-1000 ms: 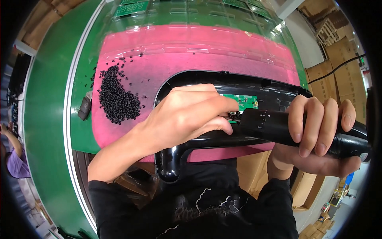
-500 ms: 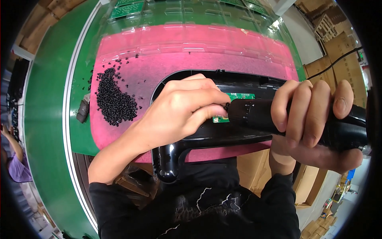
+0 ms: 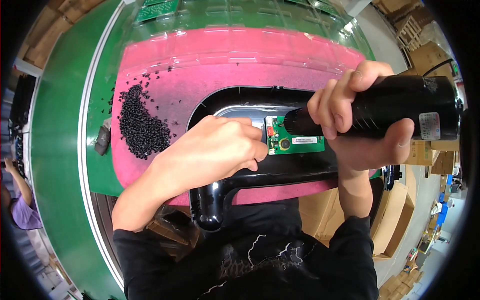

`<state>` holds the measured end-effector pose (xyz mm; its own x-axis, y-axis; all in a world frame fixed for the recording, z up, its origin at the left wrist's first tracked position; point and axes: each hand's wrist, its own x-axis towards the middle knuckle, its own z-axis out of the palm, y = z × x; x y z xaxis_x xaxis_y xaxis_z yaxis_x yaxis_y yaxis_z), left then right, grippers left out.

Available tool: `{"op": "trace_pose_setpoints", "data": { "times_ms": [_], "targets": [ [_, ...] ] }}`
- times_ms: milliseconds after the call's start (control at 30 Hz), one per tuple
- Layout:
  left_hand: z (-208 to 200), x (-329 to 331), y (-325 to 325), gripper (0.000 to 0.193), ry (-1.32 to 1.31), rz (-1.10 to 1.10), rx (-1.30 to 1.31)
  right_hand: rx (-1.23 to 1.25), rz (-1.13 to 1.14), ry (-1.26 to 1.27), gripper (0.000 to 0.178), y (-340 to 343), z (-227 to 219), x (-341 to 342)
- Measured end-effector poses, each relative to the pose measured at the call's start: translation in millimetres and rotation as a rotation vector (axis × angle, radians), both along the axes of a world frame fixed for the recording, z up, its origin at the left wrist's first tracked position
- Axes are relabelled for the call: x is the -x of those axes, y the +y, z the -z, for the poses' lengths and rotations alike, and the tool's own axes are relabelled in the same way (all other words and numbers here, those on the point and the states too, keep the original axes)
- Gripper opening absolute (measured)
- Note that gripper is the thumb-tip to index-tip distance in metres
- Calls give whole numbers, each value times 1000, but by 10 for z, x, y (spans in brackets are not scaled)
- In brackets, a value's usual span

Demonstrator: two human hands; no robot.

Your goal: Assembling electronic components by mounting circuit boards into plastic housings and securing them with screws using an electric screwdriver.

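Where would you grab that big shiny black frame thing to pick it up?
Probably by the black frame's rounded stub handle, coming from the near edge. It juts off the pink mat toward the body, free to wrap, while the left hand and green circuit board fill the middle.

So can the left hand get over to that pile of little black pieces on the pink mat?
Probably yes. The left hand rests on the black housing, and the pile of black pieces lies just to its left on the pink mat, nothing between.
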<state>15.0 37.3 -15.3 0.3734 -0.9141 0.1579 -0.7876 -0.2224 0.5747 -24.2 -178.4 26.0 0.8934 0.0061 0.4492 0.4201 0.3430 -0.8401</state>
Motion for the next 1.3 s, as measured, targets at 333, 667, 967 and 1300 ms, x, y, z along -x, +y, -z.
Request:
{"op": "trace_pose_setpoints", "data": {
  "times_ms": [333, 667, 967, 1300],
  "targets": [
    [0, 80, -23, 11, -203, 5, -41, 257, 17, 32, 69, 50, -39, -3],
    [-27, 44, -55, 12, -30, -224, 102, 310, 82, -11, 60, 168, 24, -69],
    [-2, 41, -94, 15, -21, -204, 194, -61, -72, -179, 63, 58, -151, 177],
    [-1, 40, -156, 21, -120, -62, 411, -60, -95, -186, 60, -59, -283, 301]
  ]
}}
